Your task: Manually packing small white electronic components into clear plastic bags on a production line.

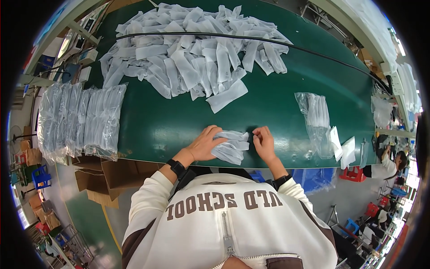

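Left hand (202, 145): fingers closed on left end of pale pouches (234, 148), mid-view. Right hand (265, 144): at their 3 o'clock, apart, fingers curled; any pinch cannot be told. Loose pile (186, 69), 11 o'clock; bagged bundles (83, 119), 9 o'clock.

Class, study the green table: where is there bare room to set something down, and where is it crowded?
Bare table: between the bagged bundles and the left hand; and between the right hand and the clear bag. Crowded: the far side, under the heap of white packets; the left end, under those bundles; the near middle, under the small stack.
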{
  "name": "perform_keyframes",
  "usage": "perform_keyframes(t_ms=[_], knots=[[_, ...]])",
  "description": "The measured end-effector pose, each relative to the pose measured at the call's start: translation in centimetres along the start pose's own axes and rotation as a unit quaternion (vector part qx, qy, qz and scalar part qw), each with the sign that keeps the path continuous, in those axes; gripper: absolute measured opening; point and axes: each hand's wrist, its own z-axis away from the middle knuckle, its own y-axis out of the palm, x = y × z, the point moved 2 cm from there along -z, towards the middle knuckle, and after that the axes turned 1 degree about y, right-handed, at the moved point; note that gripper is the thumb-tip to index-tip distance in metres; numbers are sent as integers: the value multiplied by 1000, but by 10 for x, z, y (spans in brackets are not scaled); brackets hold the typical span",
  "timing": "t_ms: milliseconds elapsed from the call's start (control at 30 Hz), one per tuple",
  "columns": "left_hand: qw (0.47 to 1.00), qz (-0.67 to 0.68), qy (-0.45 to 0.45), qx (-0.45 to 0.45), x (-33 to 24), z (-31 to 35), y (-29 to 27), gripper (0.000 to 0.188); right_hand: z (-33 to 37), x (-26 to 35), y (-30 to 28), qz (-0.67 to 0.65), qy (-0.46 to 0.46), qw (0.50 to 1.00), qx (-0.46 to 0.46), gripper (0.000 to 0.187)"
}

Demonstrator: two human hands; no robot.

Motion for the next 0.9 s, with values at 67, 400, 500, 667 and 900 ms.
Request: perform_keyframes(t_ms=[67,400,500,667,900], knots=[[1000,11,11,-19,0,-1,0,56,5,4,-2,-2,31,999,-23,13],[1000,9,6,-20,0,3,1,55,9,0,0,73,74,995,-3,14],[999,7,7,-30,-2,-3,-2,55,3,2,8,-16,80,997,-12,11],[999,5,-1,-45,-10,-7,-8,54,3,-12,31,-58,23,998,26,12],[1000,8,-8,-29,-4,1,-1,54,3,-16,39,4,-21,1000,20,14]])
